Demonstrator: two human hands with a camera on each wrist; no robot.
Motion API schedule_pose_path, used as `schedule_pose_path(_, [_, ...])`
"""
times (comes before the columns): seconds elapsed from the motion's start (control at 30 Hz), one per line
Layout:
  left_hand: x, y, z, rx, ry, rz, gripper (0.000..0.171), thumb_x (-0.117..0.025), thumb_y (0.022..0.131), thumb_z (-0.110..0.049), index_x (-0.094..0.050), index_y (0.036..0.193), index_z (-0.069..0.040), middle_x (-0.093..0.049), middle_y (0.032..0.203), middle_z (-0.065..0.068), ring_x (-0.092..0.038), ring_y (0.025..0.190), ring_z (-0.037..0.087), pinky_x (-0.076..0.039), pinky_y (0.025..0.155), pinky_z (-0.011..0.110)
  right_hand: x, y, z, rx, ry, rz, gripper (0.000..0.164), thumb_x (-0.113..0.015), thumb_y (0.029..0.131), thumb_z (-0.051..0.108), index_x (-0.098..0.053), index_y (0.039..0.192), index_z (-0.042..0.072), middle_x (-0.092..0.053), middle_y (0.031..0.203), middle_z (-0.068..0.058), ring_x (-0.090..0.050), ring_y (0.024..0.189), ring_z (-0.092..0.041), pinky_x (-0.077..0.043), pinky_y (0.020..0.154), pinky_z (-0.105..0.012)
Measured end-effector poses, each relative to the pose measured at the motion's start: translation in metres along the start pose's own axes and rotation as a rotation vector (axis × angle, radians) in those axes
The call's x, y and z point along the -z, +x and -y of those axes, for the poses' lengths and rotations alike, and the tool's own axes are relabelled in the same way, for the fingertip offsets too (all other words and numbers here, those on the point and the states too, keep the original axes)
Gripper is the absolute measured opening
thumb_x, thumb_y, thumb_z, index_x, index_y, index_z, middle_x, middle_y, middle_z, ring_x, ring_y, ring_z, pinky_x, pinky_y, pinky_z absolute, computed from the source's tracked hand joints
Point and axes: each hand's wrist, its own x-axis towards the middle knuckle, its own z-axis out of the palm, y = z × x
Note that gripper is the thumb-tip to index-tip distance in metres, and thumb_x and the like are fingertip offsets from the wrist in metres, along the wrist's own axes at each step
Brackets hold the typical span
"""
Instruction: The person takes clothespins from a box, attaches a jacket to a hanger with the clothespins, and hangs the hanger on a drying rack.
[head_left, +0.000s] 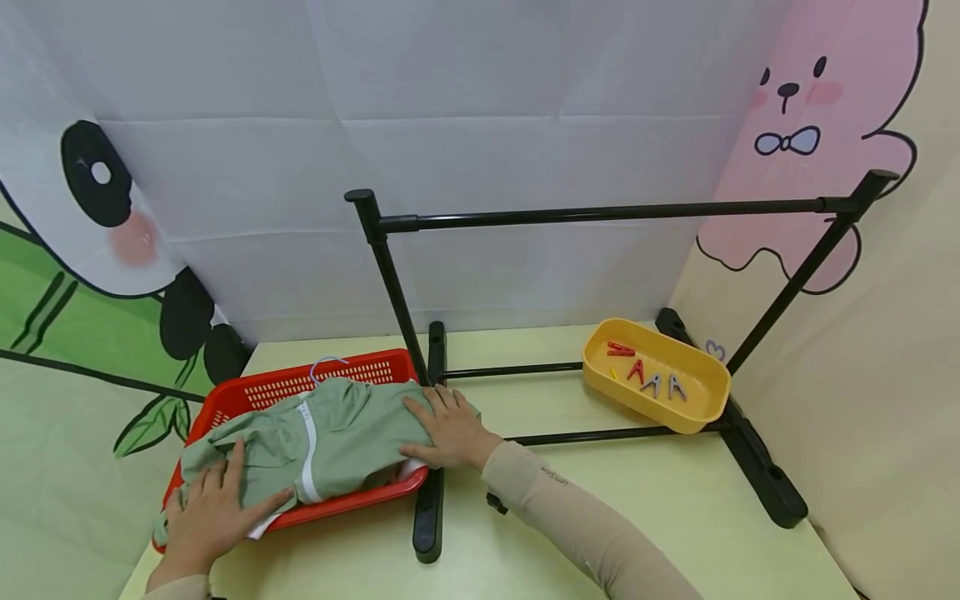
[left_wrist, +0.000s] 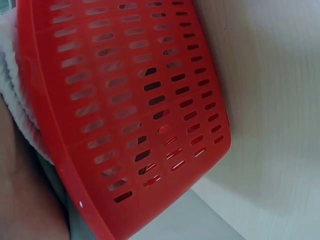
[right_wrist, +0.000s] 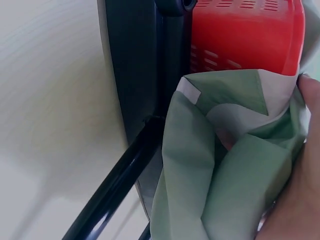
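A light green garment with a white zip (head_left: 307, 446), seemingly a jacket, lies across the top of a red perforated basket (head_left: 352, 504). The hook of a pale hanger (head_left: 327, 362) sticks out at its back edge. My left hand (head_left: 210, 512) rests on the garment's left part with fingers spread. On the right end lies my right hand (head_left: 452, 429), its fingers extended over the fabric. In the right wrist view, a fold of the green garment (right_wrist: 235, 165) hangs past the basket's end beside the hand. The left wrist view mostly shows the basket's perforated side (left_wrist: 125, 100).
A black rack (head_left: 622, 214) stands on the pale table (head_left: 600, 517); its left foot (head_left: 428, 525) is right beside the basket. At the right, a yellow tray (head_left: 615, 387) holds several red and grey clothespins (head_left: 654, 385). Printed cloth hangs behind.
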Motion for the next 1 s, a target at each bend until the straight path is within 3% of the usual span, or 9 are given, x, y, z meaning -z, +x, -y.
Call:
schedule_pose_path(0.5, [-0.0015, -0.0004, -0.0013, 0.0, -0.001, -0.02, 0.117, -0.051, 0.086, -0.076, 0.003, 0.156, 0.001, -0.024, 0.141, 0.045, -0.022, 0.127, 0.064, -0.014, 0.091, 0.082, -0.0003, 0.0073, 0.0042, -0.023, 0.067, -0.022, 0.074, -0.04, 0.101, 0.059, -0.026, 0.157, 0.012, -0.034, 0.149, -0.013, -0.033, 0.137, -0.031, -0.021, 0.115, -0.048])
schedule_pose_path(1.0, [-0.0034, -0.0019, -0.0039, 0.007, -0.004, -0.054, 0.115, -0.051, 0.087, -0.075, 0.001, 0.156, 0.0, -0.031, 0.136, 0.043, -0.028, 0.123, 0.062, -0.017, 0.089, 0.081, -0.0007, 0.0101, 0.0078, -0.076, 0.126, -0.123, 0.058, -0.039, 0.105, 0.047, -0.037, 0.15, 0.011, -0.041, 0.133, -0.011, -0.039, 0.116, -0.025, -0.03, 0.096, -0.042])
